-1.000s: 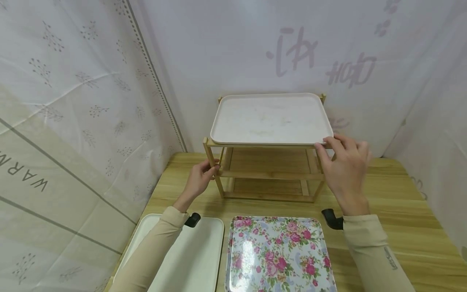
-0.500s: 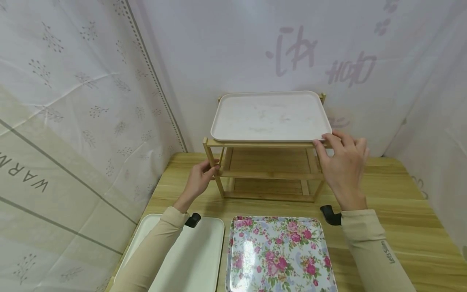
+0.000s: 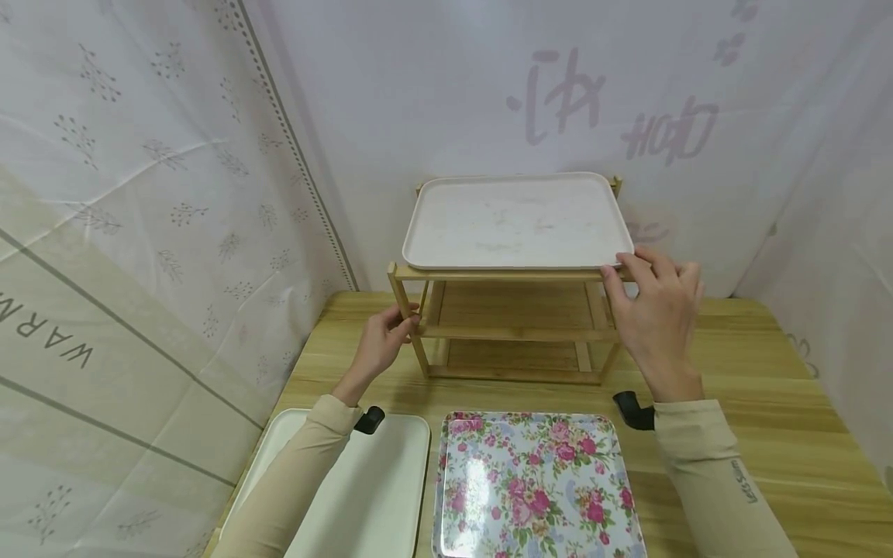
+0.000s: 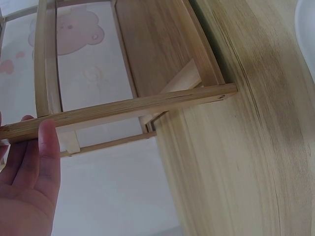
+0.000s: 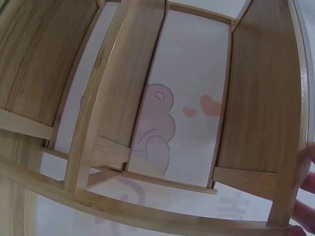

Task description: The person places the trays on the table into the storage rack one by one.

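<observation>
A three-tier wooden rack (image 3: 516, 336) stands at the back of the table, with a white tray (image 3: 519, 221) lying across its top. My left hand (image 3: 380, 341) grips the rack's left front post, the thumb lying against the wood in the left wrist view. At the front right corner of the top tier, my right hand (image 3: 659, 318) pinches the white tray's corner, its thumb low against the front edge. That hand covers the top of the rack's right front post. Only parts of its fingers (image 5: 309, 183) show at the right wrist view's edge.
A flower-patterned tray (image 3: 537, 484) lies on the wooden table (image 3: 767, 434) in front of the rack. To its left lies another white tray (image 3: 370, 496), partly under the left sleeve. Printed curtains (image 3: 174, 194) hang close behind and on both sides.
The tray on top has shifted slightly back and left, baring more of the rack's front bar. My right hand moved a little with it; the left hand stays put.
</observation>
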Demonstrator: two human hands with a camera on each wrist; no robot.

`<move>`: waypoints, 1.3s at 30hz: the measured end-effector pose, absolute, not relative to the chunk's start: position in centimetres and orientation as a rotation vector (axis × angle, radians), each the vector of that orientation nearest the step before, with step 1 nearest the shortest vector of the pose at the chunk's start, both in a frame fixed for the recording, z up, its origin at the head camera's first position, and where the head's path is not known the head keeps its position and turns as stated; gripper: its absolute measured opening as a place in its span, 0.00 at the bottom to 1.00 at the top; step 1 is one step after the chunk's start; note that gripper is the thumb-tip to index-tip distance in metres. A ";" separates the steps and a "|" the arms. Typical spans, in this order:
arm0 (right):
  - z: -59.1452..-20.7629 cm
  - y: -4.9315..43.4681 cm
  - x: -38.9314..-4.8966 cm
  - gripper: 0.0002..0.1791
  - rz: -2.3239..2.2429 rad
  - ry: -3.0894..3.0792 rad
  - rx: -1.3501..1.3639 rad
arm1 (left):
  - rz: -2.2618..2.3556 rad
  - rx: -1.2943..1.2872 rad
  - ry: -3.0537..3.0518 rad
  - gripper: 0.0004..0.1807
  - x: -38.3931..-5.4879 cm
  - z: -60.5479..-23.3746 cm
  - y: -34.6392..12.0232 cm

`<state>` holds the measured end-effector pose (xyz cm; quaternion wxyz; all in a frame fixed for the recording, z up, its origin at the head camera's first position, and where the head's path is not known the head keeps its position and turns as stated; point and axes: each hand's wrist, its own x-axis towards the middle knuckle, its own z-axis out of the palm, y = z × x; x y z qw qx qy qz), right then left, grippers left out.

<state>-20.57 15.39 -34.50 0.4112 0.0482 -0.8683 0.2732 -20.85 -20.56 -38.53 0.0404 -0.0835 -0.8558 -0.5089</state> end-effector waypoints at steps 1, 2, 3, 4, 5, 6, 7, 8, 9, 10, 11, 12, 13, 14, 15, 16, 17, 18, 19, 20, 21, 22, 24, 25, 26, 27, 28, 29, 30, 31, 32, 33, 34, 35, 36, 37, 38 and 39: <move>-34.5 15.4 -20.5 0.18 0.690 -2.187 0.129 | -1.569 -0.256 -2.617 0.18 -20.8 -38.5 -20.6; -34.5 15.5 -20.4 0.18 0.698 -2.187 0.140 | -1.580 -0.257 -2.613 0.18 -20.8 -38.6 -20.6; -34.5 15.6 -20.3 0.18 0.708 -2.183 0.152 | -1.582 -0.257 -2.614 0.18 -20.8 -38.6 -20.6; -34.5 15.7 -20.2 0.18 0.719 -2.177 0.167 | -1.589 -0.260 -2.612 0.18 -20.8 -38.6 -20.6; -34.5 15.8 -20.1 0.18 0.730 -2.168 0.180 | -1.591 -0.260 -2.612 0.18 -20.8 -38.6 -20.6; -34.5 15.9 -19.9 0.18 0.747 -2.155 0.194 | -1.594 -0.260 -2.612 0.18 -20.8 -38.6 -20.6; -34.4 16.0 -19.8 0.17 0.763 -2.139 0.205 | -1.591 -0.258 -2.615 0.18 -20.8 -38.7 -20.7; -34.3 16.1 -19.6 0.17 0.781 -2.119 0.212 | -1.584 -0.255 -2.620 0.18 -20.9 -38.7 -20.8; -34.3 16.2 -19.4 0.16 0.795 -2.104 0.212 | -1.582 -0.248 -2.627 0.18 -21.0 -38.8 -20.8; -34.2 16.4 -19.2 0.16 0.804 -2.091 0.209 | -1.584 -0.240 -2.629 0.18 -21.1 -38.9 -20.9; -34.1 16.6 -18.9 0.16 0.819 -2.080 0.202 | -1.574 -0.245 -2.621 0.18 -21.4 -39.4 -21.1; -34.0 16.8 -18.7 0.15 0.839 -2.067 0.197 | -1.573 -0.246 -2.617 0.18 -21.7 -40.0 -21.3; -34.0 17.1 -18.4 0.15 0.852 -2.060 0.190 | -1.575 -0.240 -2.620 0.18 -21.7 -40.0 -21.3; -33.9 17.3 -18.1 0.14 0.866 -2.054 0.183 | -1.574 -0.243 -2.619 0.18 -21.7 -40.0 -21.3; -34.0 17.5 -17.9 0.14 0.882 -2.054 0.170 | -1.574 -0.247 -2.617 0.18 -21.7 -40.0 -21.2; -34.1 17.8 -17.5 0.13 0.901 -2.054 0.162 | -1.569 -0.254 -2.615 0.18 -21.6 -39.9 -21.2; -34.3 18.0 -17.2 0.13 0.919 -2.057 0.155 | -1.565 -0.263 -2.612 0.18 -21.5 -39.8 -21.1; -34.6 18.2 -16.9 0.13 0.931 -2.069 0.146 | -1.568 -0.259 -2.620 0.18 -21.2 -39.3 -21.0; -35.0 18.3 -16.6 0.12 0.938 -2.087 0.140 | -1.564 -0.261 -2.623 0.18 -20.9 -38.8 -20.7; -35.6 18.5 -16.3 0.12 0.949 -2.106 0.141 | -1.556 -0.270 -2.619 0.18 -20.9 -38.8 -20.7; -36.3 18.6 -16.0 0.12 0.967 -2.133 0.137 | -1.556 -0.271 -2.615 0.18 -20.9 -38.9 -20.7; -37.1 18.7 -15.7 0.12 0.975 -2.164 0.140 | -1.558 -0.273 -2.610 0.17 -20.9 -38.9 -20.7; -39.0 18.9 -15.1 0.12 0.981 -2.240 0.145 | -1.562 -0.275 -2.601 0.17 -20.9 -39.0 -20.7; -40.0 18.9 -14.8 0.12 0.980 -2.283 0.145 | -1.559 -0.275 -2.599 0.17 -20.9 -39.0 -20.7; -40.9 18.9 -14.5 0.12 0.983 -2.329 0.143 | -1.558 -0.273 -2.599 0.17 -21.0 -39.0 -20.6; -41.8 18.9 -14.2 0.12 0.991 -2.384 0.135 | -1.558 -0.271 -2.599 0.17 -21.0 -39.1 -20.6; -42.7 18.9 -13.8 0.12 0.987 -2.441 0.132 | -1.554 -0.268 -2.602 0.17 -21.0 -39.1 -20.6; -43.5 18.8 -13.4 0.12 0.992 -2.501 0.123 | -1.549 -0.265 -2.606 0.17 -21.0 -39.1 -20.6; -44.3 18.9 -13.1 0.13 1.002 -2.563 0.117 | -1.544 -0.263 -2.610 0.17 -21.1 -39.1 -20.6; -45.1 18.9 -12.8 0.13 1.008 -2.629 0.112 | -1.541 -0.259 -2.614 0.17 -21.1 -39.1 -20.6; -45.8 19.0 -12.5 0.13 1.026 -2.686 0.112 | -1.542 -0.254 -2.617 0.17 -21.1 -39.1 -20.6; -46.4 19.0 -12.3 0.14 1.039 -2.748 0.113 | -1.545 -0.250 -2.617 0.17 -21.1 -39.1 -20.6; -47.1 19.2 -12.0 0.15 1.048 -2.808 0.116 | -1.550 -0.247 -2.616 0.17 -21.1 -39.1 -20.6; -47.6 19.3 -11.8 0.16 1.064 -2.866 0.117 | -1.553 -0.243 -2.615 0.17 -21.1 -39.0 -20.6; -48.1 19.5 -11.6 0.16 1.082 -2.918 0.119 | -1.554 -0.241 -2.614 0.17 -21.1 -39.0 -20.6; -48.6 19.7 -11.4 0.17 1.098 -2.966 0.121 | -1.555 -0.240 -2.613 0.17 -21.0 -39.0 -20.5; -49.0 19.8 -11.2 0.18 1.123 -3.013 0.119 | -1.554 -0.241 -2.611 0.17 -21.0 -39.0 -20.5; -49.5 20.0 -10.9 0.19 1.138 -3.059 0.113 | -1.557 -0.243 -2.609 0.17 -21.0 -39.0 -20.5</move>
